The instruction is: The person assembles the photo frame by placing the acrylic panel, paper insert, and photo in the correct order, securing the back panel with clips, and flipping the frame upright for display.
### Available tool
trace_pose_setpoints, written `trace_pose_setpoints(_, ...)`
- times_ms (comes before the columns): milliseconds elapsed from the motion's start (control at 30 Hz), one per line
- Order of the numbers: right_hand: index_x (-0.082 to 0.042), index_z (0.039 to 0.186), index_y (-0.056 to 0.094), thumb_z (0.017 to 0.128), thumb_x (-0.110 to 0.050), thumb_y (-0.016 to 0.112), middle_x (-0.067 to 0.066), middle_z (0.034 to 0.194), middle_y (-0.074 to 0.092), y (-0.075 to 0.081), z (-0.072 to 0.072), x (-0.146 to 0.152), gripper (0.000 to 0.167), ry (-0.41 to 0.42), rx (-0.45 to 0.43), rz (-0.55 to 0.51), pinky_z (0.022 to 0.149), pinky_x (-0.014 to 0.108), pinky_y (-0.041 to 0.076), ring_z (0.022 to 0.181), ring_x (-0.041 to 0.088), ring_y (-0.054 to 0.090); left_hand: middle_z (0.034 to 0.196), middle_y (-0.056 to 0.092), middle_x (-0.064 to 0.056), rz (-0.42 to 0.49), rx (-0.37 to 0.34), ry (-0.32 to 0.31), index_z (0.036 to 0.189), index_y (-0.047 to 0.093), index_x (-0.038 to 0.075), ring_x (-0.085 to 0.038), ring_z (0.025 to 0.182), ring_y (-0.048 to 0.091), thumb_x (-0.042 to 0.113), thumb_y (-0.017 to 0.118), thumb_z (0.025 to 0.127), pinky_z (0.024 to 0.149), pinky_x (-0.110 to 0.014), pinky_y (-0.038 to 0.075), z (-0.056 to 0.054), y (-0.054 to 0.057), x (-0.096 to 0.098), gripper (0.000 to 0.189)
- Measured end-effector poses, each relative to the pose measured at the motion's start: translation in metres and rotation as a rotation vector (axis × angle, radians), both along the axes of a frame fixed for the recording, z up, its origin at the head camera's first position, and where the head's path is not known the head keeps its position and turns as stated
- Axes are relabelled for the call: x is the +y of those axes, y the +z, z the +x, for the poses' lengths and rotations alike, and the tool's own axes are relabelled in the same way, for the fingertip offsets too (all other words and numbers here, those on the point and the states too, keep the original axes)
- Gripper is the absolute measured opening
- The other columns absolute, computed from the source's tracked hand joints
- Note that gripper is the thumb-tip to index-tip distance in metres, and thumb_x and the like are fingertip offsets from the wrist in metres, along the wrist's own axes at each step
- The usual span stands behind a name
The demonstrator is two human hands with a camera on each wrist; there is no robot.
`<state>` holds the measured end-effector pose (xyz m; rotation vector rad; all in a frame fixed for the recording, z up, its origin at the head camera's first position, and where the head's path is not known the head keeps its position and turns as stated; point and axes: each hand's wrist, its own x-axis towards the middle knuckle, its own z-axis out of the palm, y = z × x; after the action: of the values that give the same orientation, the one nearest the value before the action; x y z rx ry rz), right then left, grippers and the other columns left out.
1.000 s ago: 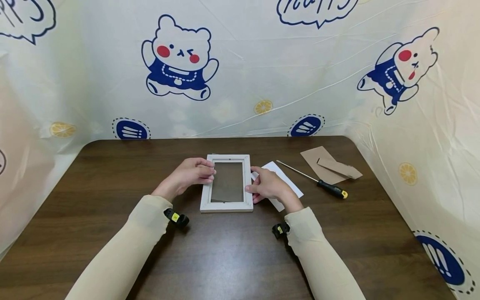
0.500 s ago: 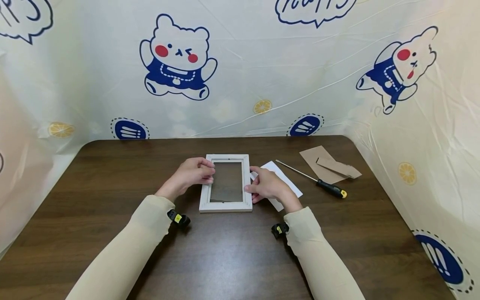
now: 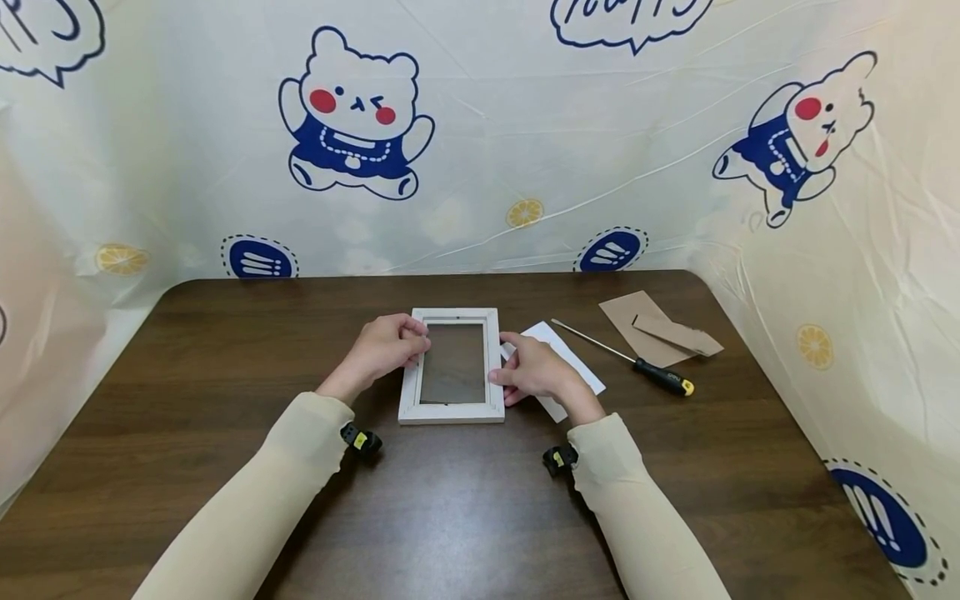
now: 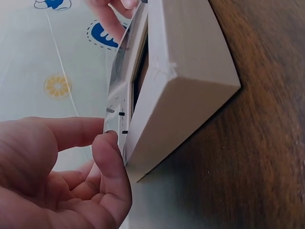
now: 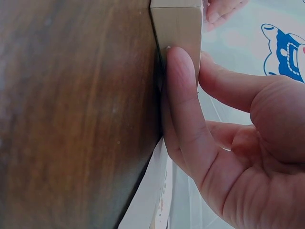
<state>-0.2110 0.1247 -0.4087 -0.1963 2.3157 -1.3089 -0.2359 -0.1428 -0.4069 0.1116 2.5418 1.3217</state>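
Note:
A white picture frame (image 3: 452, 413) lies on the brown table, its opening showing a dark, see-through middle. At its left side, my left hand (image 3: 378, 346) pinches the edge of a clear sheet (image 4: 116, 81) between thumb and index finger, as the left wrist view shows. That sheet tilts slightly up off the frame's upper face, near small black tabs. My right hand (image 3: 542, 371) grips the frame's right side, thumb on the top face and fingers along the outer wall (image 5: 176, 28).
Partly beneath the right hand lies a white sheet of paper (image 3: 566, 358). Farther right are a screwdriver (image 3: 663, 377) with a black and yellow handle, a brown board (image 3: 633, 312) and a folded brown piece (image 3: 678, 336) on it. A printed curtain (image 3: 480, 150) hangs behind the table.
My left wrist has shifted slightly to the right and its fingers have drawn in a little at the frame's left edge. The right hand and the frame stay in place.

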Motion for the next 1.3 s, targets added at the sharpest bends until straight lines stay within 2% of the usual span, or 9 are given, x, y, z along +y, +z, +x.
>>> trace_pose_setpoints(233,0.000,0.166,0.028,0.100,-0.006,0.073,0.016,0.094,0.065,0.0007,-0.0004,0.0005,0.079,0.007,0.010,0.016,0.065,0.036,0.064,0.067,0.021,0.071,0.100,0.071,-0.011,-0.135,0.065,-0.038,0.137,0.064,0.000,-0.020,0.078,0.067,0.020,0.068,0.102,0.073,-0.033,0.052,0.0000,0.0028,0.0009,0.041)
trace_pose_setpoints(700,-0.002,0.166,0.028,0.101,-0.007,0.074,0.016,0.099,0.063,0.0008,-0.0023,0.0018,0.080,0.002,0.005,0.032,0.065,0.035,0.063,0.067,0.020,0.072,0.100,0.072,-0.010,-0.195,0.124,-0.047,0.136,0.065,-0.001,-0.020,0.078,0.061,0.019,0.069,0.100,0.072,-0.032,0.047,-0.0002,0.0019,0.0032,0.041)
trace_pose_setpoints(867,-0.002,0.166,0.028,0.100,-0.007,0.074,0.016,0.098,0.063,0.0010,-0.0020,0.0015,0.081,0.001,0.004,0.030,0.065,0.035,0.063,0.067,0.020,0.072,0.090,0.071,-0.006,-0.209,0.138,-0.050,0.138,0.064,-0.002,-0.018,0.070,0.057,0.018,0.069,0.100,0.069,-0.032,0.045,0.0005,0.0012,0.0048,0.043)
trace_pose_setpoints(1100,-0.002,0.166,0.028,0.100,-0.007,0.074,0.015,0.094,0.064,-0.0012,-0.0017,-0.0002,0.081,-0.002,0.005,0.026,0.065,0.035,0.063,0.067,0.020,0.071,0.068,0.064,-0.001,-0.265,0.160,-0.084,0.155,0.049,-0.003,-0.012,0.052,0.044,0.014,0.066,0.101,0.060,-0.032,0.040,0.0005,0.0023,0.0064,0.059)
trace_pose_setpoints(1300,-0.002,0.166,0.027,0.100,-0.008,0.075,0.016,0.095,0.064,-0.0015,-0.0007,-0.0006,0.082,-0.002,-0.004,0.024,0.066,0.036,0.064,0.068,0.021,0.071,0.069,0.063,-0.001,-0.281,0.180,-0.096,0.152,0.052,-0.004,-0.012,0.054,0.045,0.013,0.068,0.101,0.063,-0.032,0.043,0.0009,0.0031,0.0091,0.057)
